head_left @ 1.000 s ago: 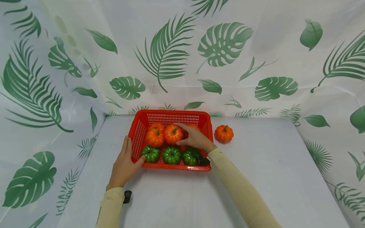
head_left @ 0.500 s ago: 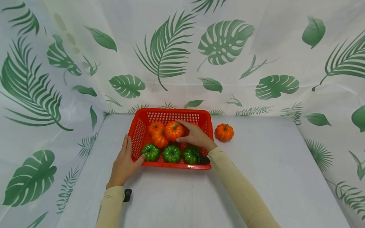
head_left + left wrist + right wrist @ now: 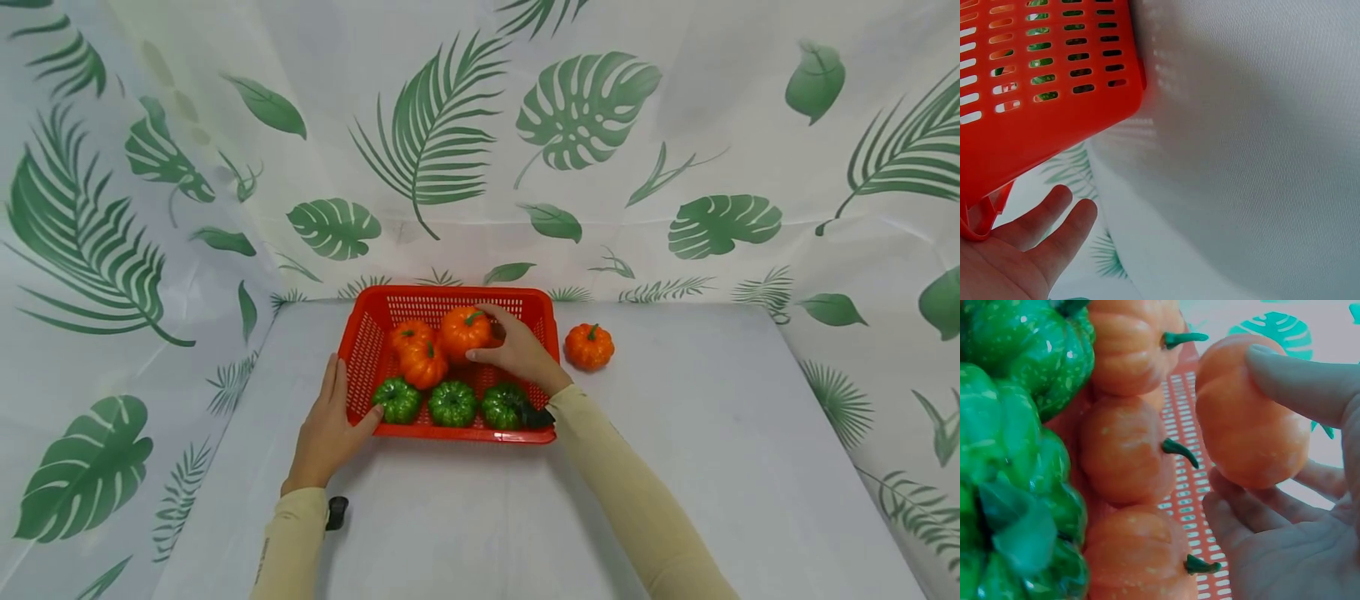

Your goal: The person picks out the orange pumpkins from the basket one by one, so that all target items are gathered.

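My right hand [image 3: 517, 350] holds an orange pumpkin [image 3: 461, 335] with a green stem over the red basket [image 3: 457, 433]. In the right wrist view, the thumb lies across the held pumpkin [image 3: 1244, 419], with the fingers on its other side. My left hand [image 3: 324, 442] rests at the basket's front left corner, thumb over the rim, fingers outside. In the left wrist view, those fingers [image 3: 1069, 240] are straight beside the basket wall [image 3: 1054, 119]. Green pumpkins [image 3: 452, 404] line the basket's front. Orange pumpkins [image 3: 423, 365] sit behind them, one partly hidden by my right hand.
A loose orange pumpkin [image 3: 589, 347] stands on the white tabletop [image 3: 675, 433], right of the basket. A leaf-print curtain [image 3: 465, 150] rises behind the table and at both sides. A small black device [image 3: 336, 512] sits at the left wrist.
The right hand has raised the orange pumpkin and shifted it slightly to the right. An orange pumpkin beside it has moved right, against the middle. The left hand has stayed put.
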A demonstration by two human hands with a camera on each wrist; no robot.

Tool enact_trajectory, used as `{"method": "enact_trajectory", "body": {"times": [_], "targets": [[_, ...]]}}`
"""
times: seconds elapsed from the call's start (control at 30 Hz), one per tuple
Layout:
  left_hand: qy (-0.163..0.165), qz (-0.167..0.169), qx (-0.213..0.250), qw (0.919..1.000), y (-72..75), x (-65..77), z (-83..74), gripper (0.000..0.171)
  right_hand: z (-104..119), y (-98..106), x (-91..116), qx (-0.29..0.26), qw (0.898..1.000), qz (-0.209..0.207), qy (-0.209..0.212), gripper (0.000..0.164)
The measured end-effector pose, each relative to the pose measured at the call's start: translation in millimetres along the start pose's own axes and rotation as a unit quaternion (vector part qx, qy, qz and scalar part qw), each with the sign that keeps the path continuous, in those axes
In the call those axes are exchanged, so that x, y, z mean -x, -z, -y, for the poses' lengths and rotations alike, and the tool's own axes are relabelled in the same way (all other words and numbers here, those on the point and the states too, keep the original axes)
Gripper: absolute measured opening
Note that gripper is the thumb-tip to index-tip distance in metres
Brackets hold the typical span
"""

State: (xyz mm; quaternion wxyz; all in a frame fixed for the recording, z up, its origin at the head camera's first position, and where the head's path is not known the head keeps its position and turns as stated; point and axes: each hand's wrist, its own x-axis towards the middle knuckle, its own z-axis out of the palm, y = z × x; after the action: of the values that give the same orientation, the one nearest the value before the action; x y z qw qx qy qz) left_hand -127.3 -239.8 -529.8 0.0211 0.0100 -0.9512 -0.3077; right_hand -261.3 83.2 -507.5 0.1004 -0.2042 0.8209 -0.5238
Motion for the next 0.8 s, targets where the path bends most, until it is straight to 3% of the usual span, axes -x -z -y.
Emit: {"method": "enact_trajectory", "body": {"times": [0.3,0.53,0.8], "targets": [[-0.001,-0.002,-0.009,1.0000,-1.5,-0.5,-0.1,0.103,9,9,14,-0.024,0.999,-0.023,-0.015,0.081],[-0.001,0.003,-0.006,1.0000,-1.5,0.5,-1.5,0.103,17,25,35,-0.016,0.999,-0.038,-0.021,0.084],[-0.001,0.004,-0.004,1.0000,-0.5,1.3,-2.4,0.102,13,44,58,-0.051,0.997,-0.048,-0.026,0.083]]}}
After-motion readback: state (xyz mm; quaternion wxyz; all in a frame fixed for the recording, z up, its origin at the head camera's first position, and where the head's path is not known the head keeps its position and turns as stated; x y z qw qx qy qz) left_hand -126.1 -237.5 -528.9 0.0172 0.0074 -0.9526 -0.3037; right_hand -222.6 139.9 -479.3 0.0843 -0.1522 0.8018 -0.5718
